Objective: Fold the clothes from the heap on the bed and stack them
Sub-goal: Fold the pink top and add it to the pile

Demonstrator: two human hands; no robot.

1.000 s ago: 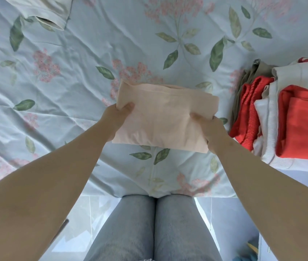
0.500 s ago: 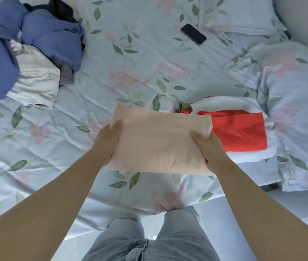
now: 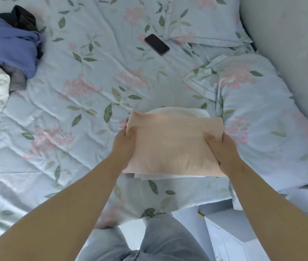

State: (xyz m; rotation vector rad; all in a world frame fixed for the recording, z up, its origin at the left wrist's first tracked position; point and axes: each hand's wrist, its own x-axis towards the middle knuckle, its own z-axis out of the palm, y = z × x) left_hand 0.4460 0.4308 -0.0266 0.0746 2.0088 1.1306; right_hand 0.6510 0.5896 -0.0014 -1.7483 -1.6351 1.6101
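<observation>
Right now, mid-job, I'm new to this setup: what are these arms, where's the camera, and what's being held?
No machine: these are a person's bare arms, seen from one head-worn camera looking forward and down. The left hand and right hand each grip one end of a folded peach cloth, over a stack of folded clothes whose white edges peek out; whether it rests there yet is unclear. Underneath is a flowered bed cover. Far left lies the unfolded heap. A phone lies further up, a pillow at right.
</observation>
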